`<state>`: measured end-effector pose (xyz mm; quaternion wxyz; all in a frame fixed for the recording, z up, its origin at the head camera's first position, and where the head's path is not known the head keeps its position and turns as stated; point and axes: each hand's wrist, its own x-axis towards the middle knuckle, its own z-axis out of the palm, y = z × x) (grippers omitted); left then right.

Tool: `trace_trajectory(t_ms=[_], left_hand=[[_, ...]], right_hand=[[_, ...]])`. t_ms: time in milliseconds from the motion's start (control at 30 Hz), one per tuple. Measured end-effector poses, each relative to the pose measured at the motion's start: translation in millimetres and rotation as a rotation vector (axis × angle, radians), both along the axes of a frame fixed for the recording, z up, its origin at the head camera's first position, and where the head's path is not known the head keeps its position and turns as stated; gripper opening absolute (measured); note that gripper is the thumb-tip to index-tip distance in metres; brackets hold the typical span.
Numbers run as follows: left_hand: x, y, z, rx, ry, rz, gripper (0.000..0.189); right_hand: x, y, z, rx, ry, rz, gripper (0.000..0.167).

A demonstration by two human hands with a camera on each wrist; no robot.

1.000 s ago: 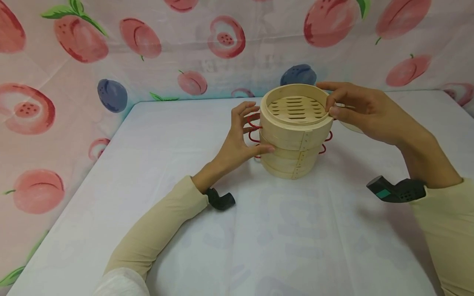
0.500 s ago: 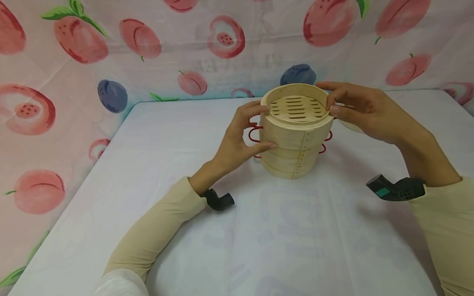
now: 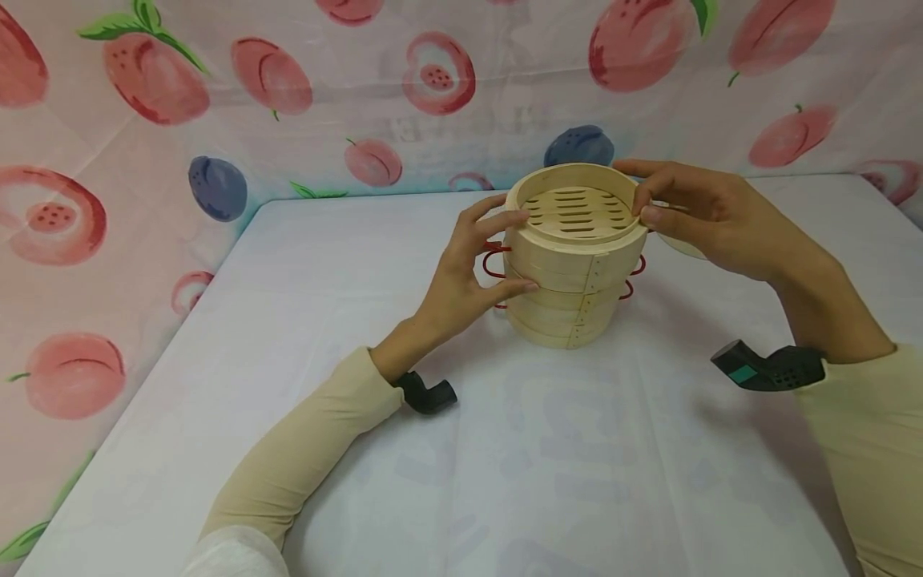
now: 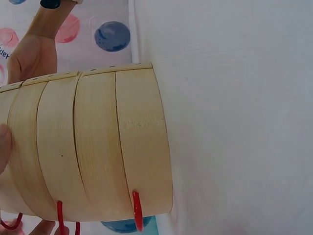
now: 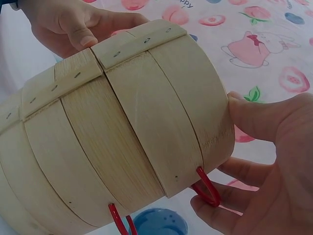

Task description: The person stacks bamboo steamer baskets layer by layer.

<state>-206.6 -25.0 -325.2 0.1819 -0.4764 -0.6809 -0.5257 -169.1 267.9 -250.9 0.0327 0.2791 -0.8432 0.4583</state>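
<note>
A stack of round bamboo steamer baskets [image 3: 570, 272] stands upright on the white table, its slatted top tier uncovered. Red loop handles [image 3: 493, 264] stick out from its sides. My left hand [image 3: 457, 280] grips the left side, thumb [image 4: 4, 147] across the front wall near a seam between tiers and a fingertip over the top rim. On the opposite side my right hand [image 3: 714, 216] pinches the upper rim between thumb and fingers. In the right wrist view, this hand's lower fingers [image 5: 215, 215] lie by a red handle.
A pale round disc [image 3: 685, 245] lies on the table behind the right hand, mostly hidden. The white tabletop [image 3: 562, 449] runs back to a fruit-print cloth [image 3: 303, 144]. Black wrist devices [image 3: 771, 367] are strapped on both forearms.
My left hand has shifted slightly up the stack, and a fingertip now lies over the top rim. The right hand and the steamer have stayed nearly still.
</note>
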Motion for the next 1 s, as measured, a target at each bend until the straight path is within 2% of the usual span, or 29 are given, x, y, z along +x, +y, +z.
trace_trajectory(t_ms=[233,433,633,833,1000], left_hand=[[-0.9,1.2,0.5,-0.003,0.012,-0.038,0.073],[-1.4,2.2,0.0,0.001,0.013,-0.039,0.073],[0.3,0.4,-0.2,-0.004,0.015,-0.019,0.073],[15.7,-0.4,14.4,0.004,0.006,-0.028,0.073],[24.8,1.0,23.9,-0.010,-0.012,-0.017,0.075]], right_hand=[[0.4,2.7,0.7,0.041,0.013,-0.033,0.012],[-2.9,15.4,-0.1,0.082,0.090,-0.100,0.026],[-12.3,37.1,-7.6,0.015,0.135,-0.187,0.031],[-21.8,68.5,-26.2,-0.014,0.093,-0.309,0.027],[-25.9,94.5,-41.6,-0.029,-0.005,-0.421,0.025]])
